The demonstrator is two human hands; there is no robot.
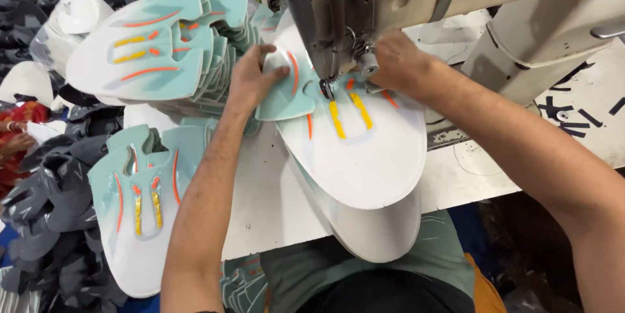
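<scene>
The shoe upper panel lies under the needle. The left hand, at 9 o'clock, presses it flat, open. The right hand, at 3 o'clock, apparently pinches its edge. Risk: fingertips near the needle; uneven feed skews the seam.

Bright, even light from above; soft shadows fall under the arms onto the white counter. Mild glare on the glossy white pieces. Edges look slightly soft and stretched.
</scene>
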